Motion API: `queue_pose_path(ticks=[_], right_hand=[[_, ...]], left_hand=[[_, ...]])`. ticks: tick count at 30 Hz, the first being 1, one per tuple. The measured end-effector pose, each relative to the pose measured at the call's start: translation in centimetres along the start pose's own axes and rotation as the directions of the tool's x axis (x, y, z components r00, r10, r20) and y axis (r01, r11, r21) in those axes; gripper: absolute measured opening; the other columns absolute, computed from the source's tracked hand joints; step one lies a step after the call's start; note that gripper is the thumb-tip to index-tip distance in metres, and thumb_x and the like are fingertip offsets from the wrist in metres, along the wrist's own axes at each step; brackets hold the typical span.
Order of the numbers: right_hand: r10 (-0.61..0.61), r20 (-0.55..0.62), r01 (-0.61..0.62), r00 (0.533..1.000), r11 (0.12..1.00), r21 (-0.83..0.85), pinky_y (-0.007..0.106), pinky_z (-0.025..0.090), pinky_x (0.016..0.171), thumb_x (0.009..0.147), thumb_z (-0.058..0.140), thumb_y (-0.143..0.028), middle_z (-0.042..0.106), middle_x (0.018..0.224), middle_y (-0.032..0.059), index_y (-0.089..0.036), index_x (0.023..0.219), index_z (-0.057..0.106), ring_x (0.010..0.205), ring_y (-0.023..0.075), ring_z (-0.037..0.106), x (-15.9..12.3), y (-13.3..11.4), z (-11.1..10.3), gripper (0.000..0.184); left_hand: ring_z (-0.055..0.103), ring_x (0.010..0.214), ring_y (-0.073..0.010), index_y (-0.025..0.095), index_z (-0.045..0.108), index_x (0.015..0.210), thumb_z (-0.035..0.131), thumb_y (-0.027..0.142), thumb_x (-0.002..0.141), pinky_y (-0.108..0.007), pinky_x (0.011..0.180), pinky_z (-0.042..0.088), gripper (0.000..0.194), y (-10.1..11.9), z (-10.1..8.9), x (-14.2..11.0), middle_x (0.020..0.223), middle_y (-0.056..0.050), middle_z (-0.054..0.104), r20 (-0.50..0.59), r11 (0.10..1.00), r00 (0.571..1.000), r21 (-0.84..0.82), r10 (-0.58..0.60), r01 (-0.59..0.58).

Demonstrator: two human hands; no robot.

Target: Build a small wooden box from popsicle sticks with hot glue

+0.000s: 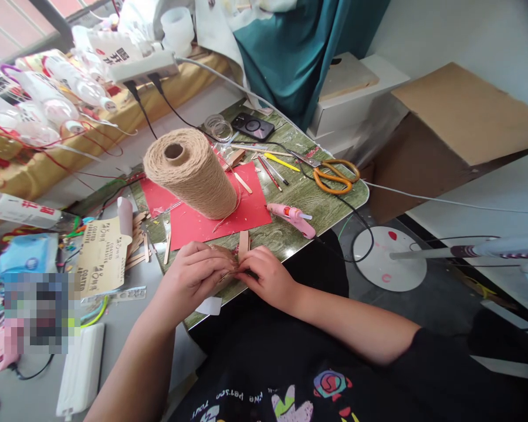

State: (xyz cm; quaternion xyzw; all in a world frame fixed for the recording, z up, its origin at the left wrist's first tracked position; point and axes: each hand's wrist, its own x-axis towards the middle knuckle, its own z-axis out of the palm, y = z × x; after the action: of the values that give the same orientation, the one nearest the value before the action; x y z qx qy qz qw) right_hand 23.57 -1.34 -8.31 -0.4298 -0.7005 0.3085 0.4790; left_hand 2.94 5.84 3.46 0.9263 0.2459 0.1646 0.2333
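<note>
My left hand point(198, 271) and my right hand point(266, 278) meet at the near edge of the green wood-grain table. Their fingers are closed on a small brown craft piece point(223, 283), mostly hidden behind them; its exact kind I cannot make out. A flat light-brown strip point(244, 241) sticks up between the hands. Just beyond stands a large cone of jute twine point(193, 176) on red paper point(250, 199). To the right of the hands lies a pink glue gun point(291, 218), its nozzle pointing left.
Orange-handled scissors point(337, 176), a yellow pen point(281, 162) and a black phone point(253, 126) lie at the back. A sandpaper sheet point(101, 252) and wooden sticks point(138, 240) are at left. A power strip point(145, 69) sits on the ledge; cables cross the table's right side.
</note>
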Motion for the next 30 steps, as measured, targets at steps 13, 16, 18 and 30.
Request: queue_pose_path(ticks=[13,16,18,30], right_hand=[[0.001,-0.006,-0.001,1.000,1.000,0.009,0.044,0.053,0.092,0.101,0.070,-0.026,0.076,0.102,0.0063,-0.024,0.100,0.069,0.099,0.0247,0.066,0.1,0.2,0.2,0.002],[0.002,-0.010,-0.002,1.000,1.000,0.009,0.043,0.054,0.092,0.101,0.070,-0.026,0.076,0.101,0.0062,-0.024,0.099,0.069,0.098,0.0243,0.066,0.1,0.1,0.1,0.002],[-0.001,-0.010,0.001,1.000,1.000,0.009,0.043,0.054,0.092,0.101,0.069,-0.025,0.076,0.101,0.0062,-0.024,0.098,0.070,0.098,0.0242,0.067,0.2,0.0,0.1,0.003],[0.005,-0.010,-0.005,1.000,1.000,0.015,0.043,0.053,0.090,0.102,0.068,-0.026,0.075,0.098,0.0059,-0.024,0.097,0.070,0.096,0.0242,0.066,0.2,-0.1,0.3,0.006]], left_hand=[[0.075,0.102,-0.0205,0.026,0.071,0.110,0.064,0.013,0.097,-0.041,0.094,0.054,0.019,-0.2,-0.1,-0.2,0.108,-0.003,0.081,-0.037,0.999,0.999,-0.042,0.011,-0.012],[0.076,0.097,-0.0196,0.026,0.070,0.106,0.066,0.014,0.096,-0.041,0.093,0.055,0.016,-0.1,-0.1,-0.2,0.105,-0.003,0.082,-0.056,0.999,0.998,-0.042,0.026,-0.028],[0.075,0.095,-0.0194,0.026,0.070,0.102,0.067,0.014,0.095,-0.042,0.092,0.056,0.014,-0.1,0.0,-0.3,0.102,-0.002,0.082,-0.073,0.999,0.997,-0.037,0.033,-0.035],[0.070,0.095,-0.0213,0.024,0.064,0.093,0.067,0.008,0.085,-0.042,0.088,0.057,0.019,0.0,0.2,-1.2,0.104,-0.004,0.079,-0.142,0.997,0.989,-0.071,-0.039,0.030]])
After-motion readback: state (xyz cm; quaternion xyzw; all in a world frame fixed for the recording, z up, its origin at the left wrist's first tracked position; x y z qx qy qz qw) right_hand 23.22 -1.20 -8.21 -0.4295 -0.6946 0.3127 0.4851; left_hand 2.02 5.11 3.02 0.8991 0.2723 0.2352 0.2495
